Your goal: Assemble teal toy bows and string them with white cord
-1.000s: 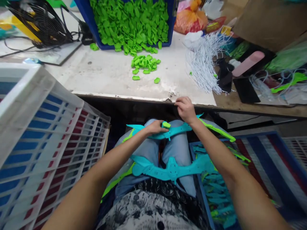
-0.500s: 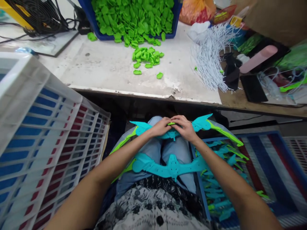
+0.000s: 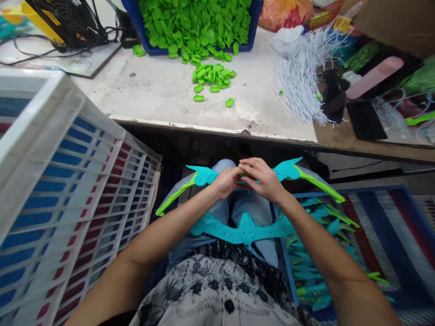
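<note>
Across my knees lies a turquoise toy bow [image 3: 286,170] with lime-green limb tips. Over its middle my left hand [image 3: 227,181] and my right hand [image 3: 261,180] meet, fingers closed around a small green plastic piece [image 3: 242,168]. The fingers cover most of that piece and the bow's centre, so whether the piece is seated on the bow cannot be seen. Closer to my body, a second turquoise bow [image 3: 247,230] rests on my lap, untouched, with its ends partly under my forearms.
A blue bin [image 3: 255,27] heaped with green pieces stands on the worktable [image 3: 163,102], a loose pile [image 3: 214,76] before it. White ties [image 3: 301,74] lie to the right. A white crate [image 3: 112,176] flanks my left; bow parts [image 3: 311,271] fill a blue crate at right.
My fingers have shifted over the bow's middle, and the green piece, earlier lying flat between the fingertips, is now more covered. The whole view has moved slightly.
</note>
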Available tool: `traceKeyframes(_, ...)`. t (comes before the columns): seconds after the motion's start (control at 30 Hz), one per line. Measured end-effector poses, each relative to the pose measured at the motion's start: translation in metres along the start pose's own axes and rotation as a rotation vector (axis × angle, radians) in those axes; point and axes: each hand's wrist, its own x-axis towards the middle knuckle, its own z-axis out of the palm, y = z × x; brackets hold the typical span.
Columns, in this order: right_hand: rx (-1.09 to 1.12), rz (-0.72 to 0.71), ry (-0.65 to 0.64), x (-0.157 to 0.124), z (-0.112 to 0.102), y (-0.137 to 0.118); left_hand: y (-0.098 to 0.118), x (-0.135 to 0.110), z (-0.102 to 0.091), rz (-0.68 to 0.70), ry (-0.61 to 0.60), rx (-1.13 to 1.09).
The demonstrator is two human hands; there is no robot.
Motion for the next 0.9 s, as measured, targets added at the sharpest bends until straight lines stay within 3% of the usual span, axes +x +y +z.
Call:
traceKeyframes(0.1,-0.017,-0.029,-0.086,-0.007,-0.006,-0.002,-0.002,-0.004,0.001,-0.068,-0.071,-0.037)
traceKeyframes(0.2,-0.001,0.01,-0.057,-0.017,-0.012,0.004,0.006,-0.005,-0.005,-0.062,-0.129,0.196)
traceKeyframes(0.3,0.017,0.068,-0.024,-0.028,-0.009,0.017,0.018,0.005,-0.022,0.153,0.087,0.552)
traceKeyframes(0.37,0.023,0.064,-0.074,-0.034,-0.002,0.026,0.023,0.017,-0.033,0.204,0.196,0.715)
traceKeyframes(0.5,0.038,0.051,-0.142,-0.035,0.017,0.038,0.023,0.037,-0.039,0.009,-0.014,0.9)
traceKeyframes(0.63,0.023,0.12,-0.085,-0.035,0.027,0.04,0.018,0.047,-0.033,-0.047,-0.009,0.972)
traceKeyframes(0.8,0.031,0.153,-0.092,-0.041,0.025,0.038,0.013,0.055,-0.036,-0.102,-0.024,0.845)
traceKeyframes(0.9,0.049,0.259,-0.069,-0.042,0.025,0.04,0.01,0.057,-0.037,-0.109,-0.033,0.895)
